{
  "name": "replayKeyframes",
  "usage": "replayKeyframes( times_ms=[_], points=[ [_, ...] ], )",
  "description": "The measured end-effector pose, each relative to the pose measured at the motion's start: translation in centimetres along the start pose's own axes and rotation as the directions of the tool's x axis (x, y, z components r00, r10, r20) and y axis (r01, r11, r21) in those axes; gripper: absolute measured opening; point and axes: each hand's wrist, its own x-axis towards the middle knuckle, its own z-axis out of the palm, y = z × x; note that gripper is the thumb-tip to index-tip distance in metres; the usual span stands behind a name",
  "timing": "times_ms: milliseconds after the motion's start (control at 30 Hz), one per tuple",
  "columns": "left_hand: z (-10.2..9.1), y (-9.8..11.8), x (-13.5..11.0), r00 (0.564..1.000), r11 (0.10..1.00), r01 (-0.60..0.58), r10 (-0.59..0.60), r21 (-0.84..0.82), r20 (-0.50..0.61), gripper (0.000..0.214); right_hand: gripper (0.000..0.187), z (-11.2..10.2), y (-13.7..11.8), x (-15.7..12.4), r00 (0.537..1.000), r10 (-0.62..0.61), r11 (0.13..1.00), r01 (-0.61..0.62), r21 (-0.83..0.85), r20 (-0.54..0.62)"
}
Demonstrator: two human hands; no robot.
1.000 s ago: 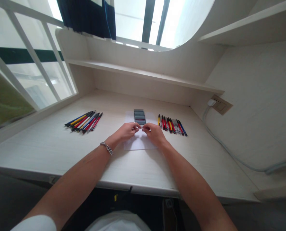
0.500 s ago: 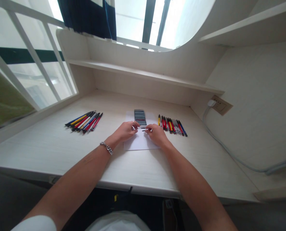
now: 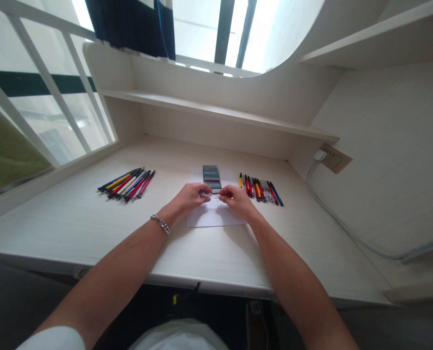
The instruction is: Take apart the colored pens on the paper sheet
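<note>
We had our left hand [image 3: 190, 198] and our right hand [image 3: 237, 202] drawn together over the sheet of white paper [image 3: 216, 216], both closed to a pinch rather than lying open. Between them, at the point where the fingertips met, was a thin silvery piece [image 3: 211, 195], lying crosswise above the sheet. It was too small for us to tell what it was. Each hand seemed to grip one end, a hold that would suit something so slight, and the wrists rested low, probably to steady the fingers.

A smartphone [image 3: 212, 177] lay on the far edge of the sheet, just beyond the fingertips, its screen blurred. A row of ballpoint pens [image 3: 260, 191] lay just to the right of the sheet, side by side and angled, and a looser group of ballpoint pens [image 3: 126, 184] lay to its left, well apart from it. This spacing left the sheet as an uncluttered patch between them, with both groups within reach.

A chain bracelet [image 3: 160, 224] circled our left wrist, nearer us than the sheet, and a ring [image 3: 201, 185] showed on a finger of the left hand.
</note>
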Motion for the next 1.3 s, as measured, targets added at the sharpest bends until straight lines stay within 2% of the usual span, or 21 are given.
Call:
replayKeyframes(
  times_ms=[133, 267, 467, 700, 933, 1200, 1300],
  points=[
    [-0.1, 0.0, 0.0, 0.999, 0.998, 0.027, -0.028, 0.057, 0.025, 0.026, 0.007, -1.3, 0.1, 0.0, 0.998, 0.052, 0.997, -0.05, -0.054, 0.033],
    [0.3, -0.1, -0.1, 0.997, 0.997, 0.023, -0.029, 0.073, 0.078, 0.028, 0.011, -1.7, 0.3, -0.2, 0.991, 0.11, 0.99, -0.102, -0.095, 0.082],
    [0.4, -0.4, -0.2, 0.992, 0.995, 0.033, -0.044, 0.094, 0.116, 0.03, 0.016, -1.7, 1.0, -0.3, 0.989, 0.106, 0.975, -0.082, -0.209, 0.105],
    [-0.5, -0.2, -0.1, 0.996, 0.982, 0.081, -0.087, 0.17, 0.026, 0.026, 0.017, -2.4, 2.3, 0.0, 0.996, 0.08, 0.963, -0.065, -0.263, 0.049],
    [-0.6, -0.6, 0.0, 0.993, 0.972, 0.118, -0.118, 0.202, -0.014, 0.023, 0.016, -2.7, 2.7, 0.0, 0.993, 0.092, 0.954, -0.067, -0.293, 0.071],
    [-0.5, -0.7, 0.1, 0.995, 0.973, 0.097, -0.093, 0.208, -0.032, 0.023, 0.02, -2.1, 2.4, -0.2, 0.989, 0.101, 0.936, -0.059, -0.347, 0.104],
    [-0.4, -0.5, 0.1, 0.996, 0.98, 0.088, -0.084, 0.18, -0.03, 0.024, 0.015, -1.9, 2.1, -0.2, 0.989, 0.089, 0.932, -0.042, -0.36, 0.116]
  ],
)
